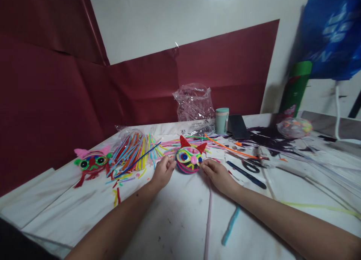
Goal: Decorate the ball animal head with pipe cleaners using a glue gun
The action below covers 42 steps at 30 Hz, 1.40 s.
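Observation:
A round cat-faced figure [188, 163] of coiled pipe cleaners, with red pointed ears, a pink nose and blue eyes, sits upright on the table facing me. My left hand [163, 172] has its fingers curled in against the figure's left side. Against its right side, my right hand [216, 174] has thumb and forefinger pinched together. A lilac pipe cleaner [208, 218] runs from under my right hand towards me; whether the fingers hold it is unclear. Below my right forearm lies a short teal pipe cleaner [230, 227].
A second pipe-cleaner animal [91, 165] stands left, beside a bundle of coloured pipe cleaners [135, 151]. To the right lie a dark blue cutter-like tool [246, 175], black-handled scissors [251, 165] and a glue gun [290, 170]. Behind are a mint cup [222, 121] and a clear plastic bag [194, 104].

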Tool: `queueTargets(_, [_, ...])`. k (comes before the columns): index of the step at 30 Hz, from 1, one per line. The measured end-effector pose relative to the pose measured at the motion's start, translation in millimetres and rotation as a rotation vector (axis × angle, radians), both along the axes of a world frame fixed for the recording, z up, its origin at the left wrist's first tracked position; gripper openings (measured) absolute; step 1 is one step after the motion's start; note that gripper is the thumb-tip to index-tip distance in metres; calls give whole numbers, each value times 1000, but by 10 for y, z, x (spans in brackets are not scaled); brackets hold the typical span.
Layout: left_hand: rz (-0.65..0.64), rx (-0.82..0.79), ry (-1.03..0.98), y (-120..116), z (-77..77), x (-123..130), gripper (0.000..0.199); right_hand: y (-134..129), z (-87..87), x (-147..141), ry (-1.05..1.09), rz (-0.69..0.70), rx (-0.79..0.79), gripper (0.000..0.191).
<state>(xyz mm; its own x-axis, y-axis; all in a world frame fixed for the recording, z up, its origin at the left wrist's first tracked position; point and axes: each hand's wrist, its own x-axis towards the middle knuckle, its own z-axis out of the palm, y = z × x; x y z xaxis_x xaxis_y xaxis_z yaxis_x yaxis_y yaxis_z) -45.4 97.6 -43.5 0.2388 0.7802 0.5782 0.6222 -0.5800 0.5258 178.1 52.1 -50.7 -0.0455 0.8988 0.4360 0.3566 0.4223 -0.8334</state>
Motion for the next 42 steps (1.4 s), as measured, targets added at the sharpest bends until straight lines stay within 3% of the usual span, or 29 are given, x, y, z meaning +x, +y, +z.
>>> queueTargets(12, [-38, -72, 108, -28, -7, 9, 43, 14, -64, 15, 15, 32, -40, 23])
queueTargets(31, [-37, -26, 103, 12, -52, 20, 42, -43, -5, -14, -1, 39, -37, 24])
queueTargets(36, [56, -1, 36, 8, -23, -16, 35, -37, -21, -6, 6, 48, -41, 23])
queueTargets(42, [237, 18, 5, 232, 195, -200, 22, -3, -43, 2, -9, 16, -22, 23])
